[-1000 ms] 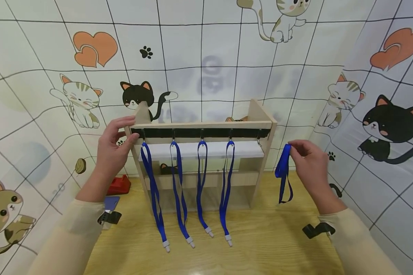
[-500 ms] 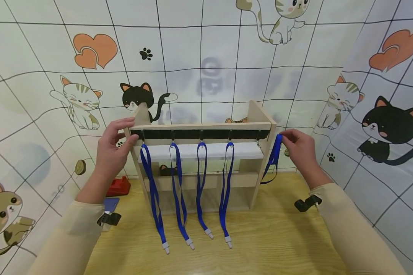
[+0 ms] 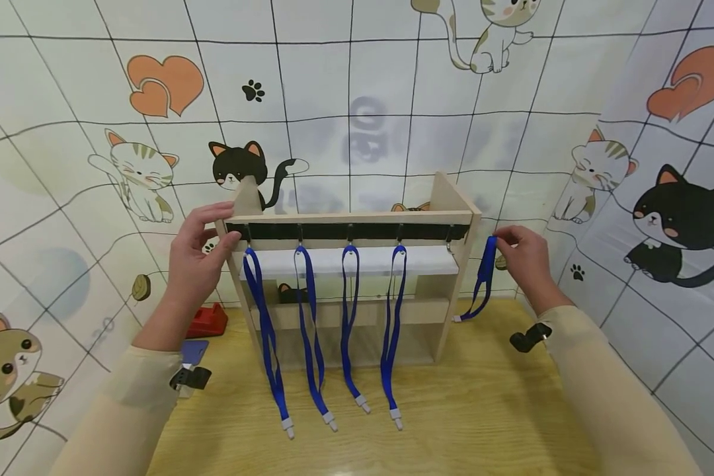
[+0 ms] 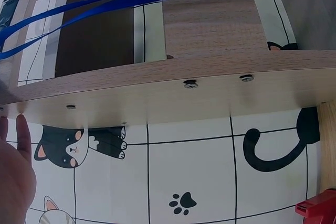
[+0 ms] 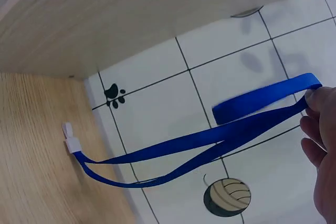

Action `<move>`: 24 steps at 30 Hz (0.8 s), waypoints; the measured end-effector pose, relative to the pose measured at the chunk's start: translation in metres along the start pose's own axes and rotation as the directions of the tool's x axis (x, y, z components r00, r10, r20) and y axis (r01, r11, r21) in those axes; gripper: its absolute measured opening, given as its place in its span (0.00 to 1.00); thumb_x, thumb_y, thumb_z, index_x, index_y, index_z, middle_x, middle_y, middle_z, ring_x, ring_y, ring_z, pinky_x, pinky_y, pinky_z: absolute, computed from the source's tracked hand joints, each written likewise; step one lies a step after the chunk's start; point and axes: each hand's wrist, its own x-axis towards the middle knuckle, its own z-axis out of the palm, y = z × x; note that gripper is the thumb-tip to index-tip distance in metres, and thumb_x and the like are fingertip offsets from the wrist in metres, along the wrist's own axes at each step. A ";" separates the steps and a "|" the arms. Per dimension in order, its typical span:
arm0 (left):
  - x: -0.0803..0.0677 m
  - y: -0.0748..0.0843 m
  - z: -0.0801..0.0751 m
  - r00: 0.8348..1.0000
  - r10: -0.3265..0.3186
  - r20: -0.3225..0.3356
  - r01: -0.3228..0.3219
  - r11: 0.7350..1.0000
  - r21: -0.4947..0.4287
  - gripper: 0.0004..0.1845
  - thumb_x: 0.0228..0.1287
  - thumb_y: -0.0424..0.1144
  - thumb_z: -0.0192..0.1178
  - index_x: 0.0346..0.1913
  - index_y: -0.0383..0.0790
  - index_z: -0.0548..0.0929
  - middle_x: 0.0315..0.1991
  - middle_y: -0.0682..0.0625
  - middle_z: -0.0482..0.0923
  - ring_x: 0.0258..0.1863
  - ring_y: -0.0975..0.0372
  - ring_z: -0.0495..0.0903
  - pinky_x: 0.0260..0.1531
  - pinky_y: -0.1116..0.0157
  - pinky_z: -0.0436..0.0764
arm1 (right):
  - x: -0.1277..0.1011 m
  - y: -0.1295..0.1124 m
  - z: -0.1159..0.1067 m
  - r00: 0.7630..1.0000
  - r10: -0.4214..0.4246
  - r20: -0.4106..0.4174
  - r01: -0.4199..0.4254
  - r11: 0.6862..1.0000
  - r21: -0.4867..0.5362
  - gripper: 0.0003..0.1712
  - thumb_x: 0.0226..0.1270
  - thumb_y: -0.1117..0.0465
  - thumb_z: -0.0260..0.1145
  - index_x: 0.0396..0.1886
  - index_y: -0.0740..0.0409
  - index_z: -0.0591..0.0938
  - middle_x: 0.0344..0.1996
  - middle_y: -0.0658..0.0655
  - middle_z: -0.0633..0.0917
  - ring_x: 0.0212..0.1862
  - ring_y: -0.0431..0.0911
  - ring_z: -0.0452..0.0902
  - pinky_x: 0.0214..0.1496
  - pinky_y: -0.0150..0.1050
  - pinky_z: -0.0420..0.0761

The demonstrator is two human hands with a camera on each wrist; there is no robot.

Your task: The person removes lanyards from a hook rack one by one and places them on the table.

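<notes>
While left fingers (image 3: pixel 205 218) clasp the rack (image 3: pixel 351 217), right fingers (image 3: pixel 502 239) pinch a doubled blue, white-tipped lanyard (image 3: pixel 484 277).

The wooden table (image 3: pixel 464 410) carried a wooden rack (image 3: pixel 351 218) between both hands' fingers and a red object (image 3: pixel 207 320) below the left fingers.

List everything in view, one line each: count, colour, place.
wooden rack: one, pale wood, back of the table.
hook strip: one, black, under the rack's top rail.
hung lanyards: four, blue, on the first four hooks from the left.
loose lanyard: one, blue, right of the rack, pinched in the right hand.
red object: one, left of the rack.
table: one, light wood.
left hand: grips the rack's left end.
right hand: fingers pinch the loose lanyard.
</notes>
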 end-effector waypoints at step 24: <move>0.000 0.001 0.000 1.000 -0.025 0.004 0.025 1.000 0.002 0.24 0.74 0.22 0.69 0.69 0.36 0.83 0.73 0.46 0.80 0.74 0.59 0.75 0.62 0.69 0.78 | -0.034 0.046 0.048 0.977 0.121 0.174 -0.132 0.990 0.049 0.13 0.87 0.64 0.64 0.58 0.66 0.88 0.52 0.69 0.89 0.53 0.61 0.86 0.56 0.57 0.85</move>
